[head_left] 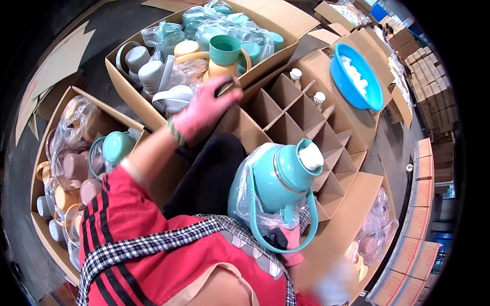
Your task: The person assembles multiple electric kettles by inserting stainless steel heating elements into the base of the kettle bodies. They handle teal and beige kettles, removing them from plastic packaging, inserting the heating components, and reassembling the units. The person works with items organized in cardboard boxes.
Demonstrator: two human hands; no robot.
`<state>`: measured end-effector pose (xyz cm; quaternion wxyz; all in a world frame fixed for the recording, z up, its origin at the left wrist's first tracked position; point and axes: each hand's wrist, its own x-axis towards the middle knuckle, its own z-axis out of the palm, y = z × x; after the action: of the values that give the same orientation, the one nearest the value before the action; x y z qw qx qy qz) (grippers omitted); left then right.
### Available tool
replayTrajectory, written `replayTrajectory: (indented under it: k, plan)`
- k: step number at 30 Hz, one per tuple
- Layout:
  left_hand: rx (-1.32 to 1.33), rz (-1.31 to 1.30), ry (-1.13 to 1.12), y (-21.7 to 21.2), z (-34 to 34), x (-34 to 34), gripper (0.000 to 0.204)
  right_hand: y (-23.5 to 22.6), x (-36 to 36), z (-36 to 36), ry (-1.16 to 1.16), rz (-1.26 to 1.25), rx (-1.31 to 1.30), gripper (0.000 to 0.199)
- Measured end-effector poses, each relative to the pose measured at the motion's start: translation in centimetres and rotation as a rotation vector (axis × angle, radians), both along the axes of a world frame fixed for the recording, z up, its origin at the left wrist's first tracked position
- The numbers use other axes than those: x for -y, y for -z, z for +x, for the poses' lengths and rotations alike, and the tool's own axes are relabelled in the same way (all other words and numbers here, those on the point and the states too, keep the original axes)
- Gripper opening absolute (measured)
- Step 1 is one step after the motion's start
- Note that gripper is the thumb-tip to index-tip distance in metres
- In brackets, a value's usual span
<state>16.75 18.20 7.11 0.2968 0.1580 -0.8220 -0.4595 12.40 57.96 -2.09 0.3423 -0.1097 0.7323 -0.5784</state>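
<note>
A teal thermos jug [278,178] with a hoop handle and a white stopper [310,156] leans tilted at my lap, its lower body in clear plastic. My right hand [292,247], in a pink and black glove, grips it low down; the jug hides part of the fingers. My left hand [206,107], gloved in pink, reaches forward at the near edge of an open carton [125,92], its fingers slightly curled, apart and a little blurred, with nothing seen in them. Just beyond it stand a green cup [225,49] and a yellow-orange jug part [219,70].
A divided carton [286,125] ahead holds two white-topped bottles [319,98] in its far cells. Behind it a blue basin [338,76] contains white stoppers [354,76]. At left, another carton [51,239] holds several coloured jug parts. Stacked boxes [408,255] line the right.
</note>
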Motion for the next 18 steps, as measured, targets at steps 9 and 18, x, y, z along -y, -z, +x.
replayTrajectory:
  k: [9, 18]
  plan:
    - [0.961, -0.774, -0.241, 4.6, -12.8, 15.3, 0.028, -3.0, 2.8, -0.2, -0.026, 0.056, 0.054, 0.064]
    - [-0.455, 0.955, 0.724, -5.6, -4.5, 2.7, 0.031, -2.7, 4.0, -0.5, -0.136, 0.117, 0.063, 0.057]
